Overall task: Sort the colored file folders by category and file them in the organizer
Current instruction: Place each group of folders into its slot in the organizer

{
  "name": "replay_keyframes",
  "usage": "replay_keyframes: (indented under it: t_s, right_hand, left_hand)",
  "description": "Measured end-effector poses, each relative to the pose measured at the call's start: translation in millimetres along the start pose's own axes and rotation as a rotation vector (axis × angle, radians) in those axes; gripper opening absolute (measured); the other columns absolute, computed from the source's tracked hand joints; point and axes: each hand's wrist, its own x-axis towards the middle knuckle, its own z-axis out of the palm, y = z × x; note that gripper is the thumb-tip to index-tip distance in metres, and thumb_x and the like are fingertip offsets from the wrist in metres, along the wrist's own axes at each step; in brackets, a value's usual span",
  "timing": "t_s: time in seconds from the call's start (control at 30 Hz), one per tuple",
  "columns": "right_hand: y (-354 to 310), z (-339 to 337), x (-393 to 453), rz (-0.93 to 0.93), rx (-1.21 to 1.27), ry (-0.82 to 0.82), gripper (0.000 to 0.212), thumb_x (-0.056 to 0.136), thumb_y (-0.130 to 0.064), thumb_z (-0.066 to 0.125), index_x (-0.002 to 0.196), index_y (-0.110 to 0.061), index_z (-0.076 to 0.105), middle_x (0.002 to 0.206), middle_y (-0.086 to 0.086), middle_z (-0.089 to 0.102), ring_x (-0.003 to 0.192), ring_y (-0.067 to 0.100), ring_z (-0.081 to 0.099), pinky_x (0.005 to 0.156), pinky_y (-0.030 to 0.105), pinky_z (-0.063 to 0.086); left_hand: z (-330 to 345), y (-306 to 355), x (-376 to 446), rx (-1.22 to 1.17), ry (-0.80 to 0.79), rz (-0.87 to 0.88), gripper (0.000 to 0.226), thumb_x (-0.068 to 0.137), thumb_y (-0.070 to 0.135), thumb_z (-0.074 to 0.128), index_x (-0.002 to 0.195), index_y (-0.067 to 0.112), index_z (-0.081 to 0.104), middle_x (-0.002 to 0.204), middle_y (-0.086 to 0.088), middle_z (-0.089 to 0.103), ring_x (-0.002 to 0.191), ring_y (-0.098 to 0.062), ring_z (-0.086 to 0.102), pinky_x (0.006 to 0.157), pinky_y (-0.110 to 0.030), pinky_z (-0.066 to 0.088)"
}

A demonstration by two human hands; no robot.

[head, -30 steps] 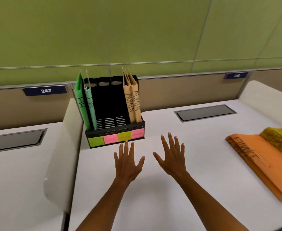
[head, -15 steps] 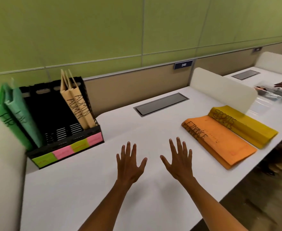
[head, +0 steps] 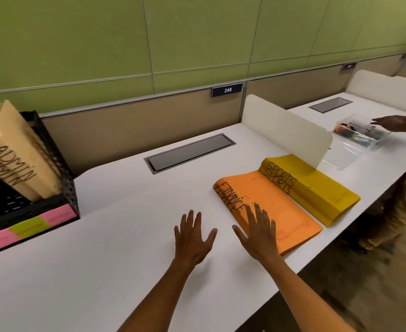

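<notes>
Two bare hands hover palm-down over a white desk [head: 115,236], fingers spread wide and holding nothing. The left hand [head: 192,238] is over bare desk near the centre. The right hand [head: 259,233], just beside it at 3 o'clock, has its fingertips over the near corner of the orange folders [head: 278,207], two stacked flat, both lettered FINANCE. Touching them at 2 o'clock lie two yellow folders [head: 317,188] lettered SPORTS. At 9 o'clock stands a black organizer [head: 63,173] with two tan folders [head: 15,149] lettered ADMIN leaning in its rightmost compartment. At 2 o'clock, beyond a white divider [head: 283,133], another person's hand [head: 391,123] reaches over a clear tray [head: 362,135].
</notes>
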Motion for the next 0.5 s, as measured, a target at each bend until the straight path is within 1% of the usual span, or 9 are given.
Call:
replay_keyframes:
  t_s: [0.1, 0.2, 0.27, 0.33, 0.4, 0.5]
  right_hand:
    - [30, 0, 18, -0.01, 0.026, -0.054, 0.079, 0.09, -0.071, 0.024, 0.154, -0.03, -0.001, 0.163, 0.001, -0.007, 0.15, 0.027, -0.002, 0.118, 0.055, 0.006]
    - [60, -1, 36, -0.043, 0.06, -0.13, 0.077, 0.092, -0.068, 0.027, 0.154, -0.03, 0.002, 0.163, 0.0, -0.003, 0.15, 0.026, -0.001, 0.118, 0.054, 0.004]
    - [75, 1, 43, -0.059, 0.072, -0.164, 0.073, 0.094, -0.064, 0.029, 0.154, -0.028, 0.005, 0.163, 0.0, 0.001, 0.15, 0.025, 0.002, 0.118, 0.054, 0.007]
    - [89, 2, 47, -0.061, 0.093, -0.181, 0.068, 0.097, -0.059, 0.029, 0.154, -0.027, 0.009, 0.163, -0.001, 0.005, 0.15, 0.025, 0.006, 0.118, 0.054, 0.009]
    - [101, 3, 50, -0.048, 0.125, -0.206, 0.063, 0.099, -0.056, 0.027, 0.153, -0.027, 0.013, 0.162, -0.001, 0.009, 0.149, 0.024, 0.009, 0.118, 0.054, 0.011]
    - [116, 5, 51, -0.058, 0.18, -0.247, 0.058, 0.101, -0.051, 0.025, 0.152, -0.026, 0.016, 0.162, -0.001, 0.012, 0.149, 0.022, 0.011, 0.12, 0.051, 0.013]
  left_hand:
    - [20, 30, 12, -0.034, -0.041, -0.042, 0.08, 0.09, 0.071, 0.033, 0.154, 0.025, 0.018, 0.164, -0.001, 0.006, 0.151, -0.021, -0.003, 0.121, -0.05, 0.005]
    - [42, 60, 24, -0.043, -0.097, -0.096, 0.076, 0.091, 0.07, 0.032, 0.15, 0.023, 0.03, 0.163, -0.003, 0.012, 0.151, -0.022, 0.0, 0.12, -0.051, 0.006]
    - [53, 77, 27, -0.02, -0.132, -0.11, 0.074, 0.091, 0.07, 0.031, 0.146, 0.021, 0.039, 0.162, -0.007, 0.015, 0.151, -0.024, 0.002, 0.12, -0.052, 0.008]
    - [64, 92, 31, 0.004, -0.154, -0.118, 0.071, 0.092, 0.069, 0.032, 0.142, 0.021, 0.046, 0.16, -0.01, 0.021, 0.15, -0.026, 0.009, 0.119, -0.051, 0.015]
    - [73, 107, 33, -0.014, -0.17, -0.143, 0.067, 0.091, 0.067, 0.037, 0.137, 0.022, 0.053, 0.154, -0.011, 0.032, 0.146, -0.028, 0.021, 0.117, -0.046, 0.024]
    - [81, 125, 37, -0.064, -0.185, -0.209, 0.058, 0.087, 0.063, 0.047, 0.126, 0.022, 0.062, 0.132, -0.009, 0.05, 0.13, -0.029, 0.041, 0.103, -0.043, 0.042]
